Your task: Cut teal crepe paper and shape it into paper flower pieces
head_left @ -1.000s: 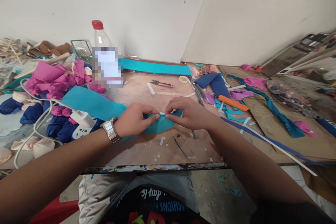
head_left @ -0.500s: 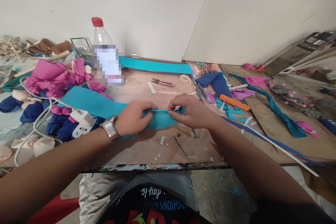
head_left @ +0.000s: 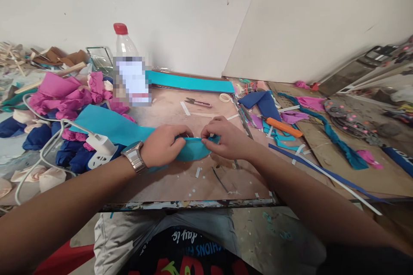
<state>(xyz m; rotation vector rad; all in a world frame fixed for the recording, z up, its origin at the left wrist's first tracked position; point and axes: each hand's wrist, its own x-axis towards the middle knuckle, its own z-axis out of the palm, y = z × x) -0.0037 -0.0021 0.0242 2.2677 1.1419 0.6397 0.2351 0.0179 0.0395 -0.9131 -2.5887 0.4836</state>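
At the far left, pink cloth bundles (head_left: 64, 94) sit soft and crumpled beside puffy dark blue bundles (head_left: 71, 154), and a thin white cord (head_left: 43, 157) loops over them. Next comes the blue-green strip (head_left: 106, 125), flat, smooth and not shiny, with its wide end reaching out past the left hand (head_left: 163, 144). A shiny metal watch (head_left: 135, 159) sits on that wrist. The left fingers are bent in, with the thumb close to them, holding the strip's top edge. The strip seems to run under this hand, its long way going side to side, over to the right hand (head_left: 226, 135). Between the hands, its top edge looks straight and its bottom edge curves like a smile. The left hand is nearer the loose wide part. The right hand is curled, its thumb and pointing finger pinching the strip; I cannot tell where that end stops. Farther right lie a hard orange handle (head_left: 282, 126) and a wrinkled band (head_left: 356, 161) on brown cardboard (head_left: 327, 169).
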